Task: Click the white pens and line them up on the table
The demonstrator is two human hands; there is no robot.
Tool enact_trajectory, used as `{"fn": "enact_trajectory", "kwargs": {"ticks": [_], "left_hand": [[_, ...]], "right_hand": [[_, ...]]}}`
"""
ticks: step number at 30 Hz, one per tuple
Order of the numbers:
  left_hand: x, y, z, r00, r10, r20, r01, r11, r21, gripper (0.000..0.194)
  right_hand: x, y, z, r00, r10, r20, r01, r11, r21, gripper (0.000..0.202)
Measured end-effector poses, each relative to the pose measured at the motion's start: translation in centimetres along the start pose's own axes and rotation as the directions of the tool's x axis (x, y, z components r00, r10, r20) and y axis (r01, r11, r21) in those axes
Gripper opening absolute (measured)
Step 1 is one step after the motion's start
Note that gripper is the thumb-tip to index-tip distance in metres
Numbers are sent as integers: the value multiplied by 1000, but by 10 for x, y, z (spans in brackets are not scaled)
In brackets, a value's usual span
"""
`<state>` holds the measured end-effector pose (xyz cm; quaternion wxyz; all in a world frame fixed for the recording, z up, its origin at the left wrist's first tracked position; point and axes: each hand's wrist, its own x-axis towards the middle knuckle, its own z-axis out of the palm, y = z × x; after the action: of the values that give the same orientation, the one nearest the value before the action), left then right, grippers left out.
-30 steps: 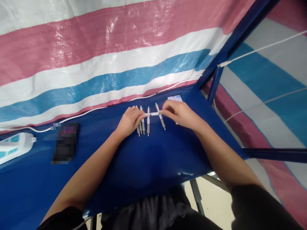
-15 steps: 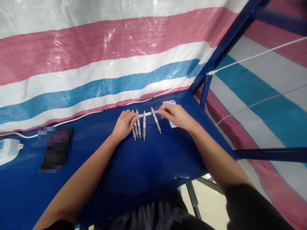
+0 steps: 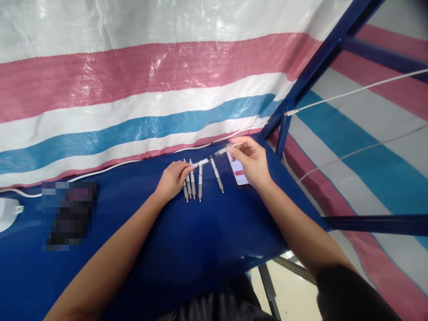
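My left hand (image 3: pixel 173 179) pinches the white barrel (image 3: pixel 201 163) of a pen, pointing right. My right hand (image 3: pixel 251 160) pinches the grey front part of the pen (image 3: pixel 220 151), its metal tip near the fingertips. The two parts lie nearly in line, slightly bent, with a dark spot between them; whether they still touch I cannot tell. Below, several white and grey click pens lie side by side, one of them a white and grey pen (image 3: pixel 200 185) by my left fingers. Another pen (image 3: pixel 217 176) lies apart to the right.
A phone (image 3: pixel 239 173) with a lit screen lies partly under my right hand. A blurred dark object (image 3: pixel 72 216) and a white device (image 3: pixel 9 213) are on the left of the blue table (image 3: pixel 207 236). A white cable (image 3: pixel 100 169) runs along the striped sheet; blue frame posts (image 3: pixel 284 133) stand right.
My right hand has moved up and to the right with the pen's grey front part, which now tilts away from the barrel. More of the phone screen shows. The view has shifted slightly.
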<state>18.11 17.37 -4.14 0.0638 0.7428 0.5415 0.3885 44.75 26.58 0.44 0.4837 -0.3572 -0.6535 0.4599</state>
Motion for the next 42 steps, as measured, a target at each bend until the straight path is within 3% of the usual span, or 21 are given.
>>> {"fn": "enact_trajectory", "kwargs": {"ticks": [2, 9, 18, 30, 35, 39, 42], "left_hand": [[0, 2, -1, 1000, -22, 10, 22, 1000, -19, 46], [-2, 4, -1, 998, -62, 4, 62, 997, -34, 47], [-1, 4, -2, 998, -59, -11, 59, 997, -47, 49], [-1, 4, -2, 999, -32, 13, 33, 998, -60, 46], [-2, 5, 0, 1000, 0, 26, 1, 999, -49, 46], [-2, 5, 1, 1000, 14, 26, -13, 999, -48, 44], [-3, 4, 1, 999, 19, 39, -17, 999, -44, 43]], "right_hand": [[-2, -2, 3, 994, -43, -97, 42, 999, -5, 44], [0, -3, 0, 980, -88, -179, 87, 996, -16, 38], [10, 1, -9, 977, -1, -212, 4, 1000, 16, 38], [1, 5, 4, 993, 50, -104, -36, 991, 132, 39], [-3, 5, 11, 988, 142, 54, -148, 980, 131, 41], [-3, 4, 10, 980, 171, 101, -179, 981, 76, 50], [-4, 1, 7, 977, 160, 140, -146, 984, -105, 61]]}}
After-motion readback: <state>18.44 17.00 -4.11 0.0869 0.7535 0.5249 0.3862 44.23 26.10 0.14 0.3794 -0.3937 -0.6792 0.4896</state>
